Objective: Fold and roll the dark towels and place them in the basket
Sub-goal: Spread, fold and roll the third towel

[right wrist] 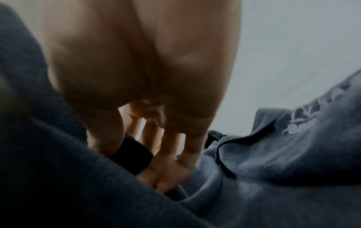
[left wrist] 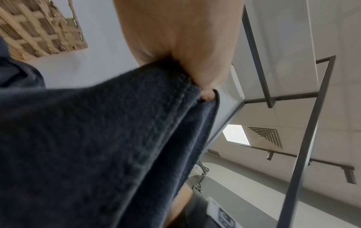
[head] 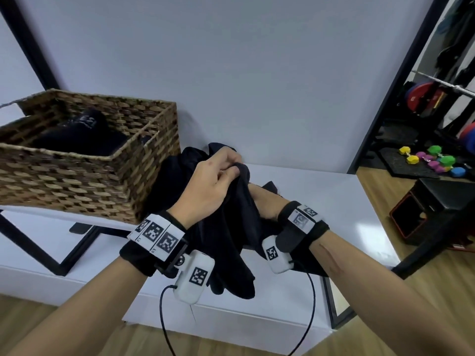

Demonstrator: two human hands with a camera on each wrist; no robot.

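Even daylight; dim, blurred right-wrist view

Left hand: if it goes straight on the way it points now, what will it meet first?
Probably the white wall. The left hand, gripping the dark towel, points up and away, right of the basket; depth is unclear.

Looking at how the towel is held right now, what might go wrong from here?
The left hand pinches only an edge of the dark towel, so it may slip free. The hanging end dangles past the white table edge and could drag other towels off. The right hand is half buried in cloth, so its hold is uncertain.
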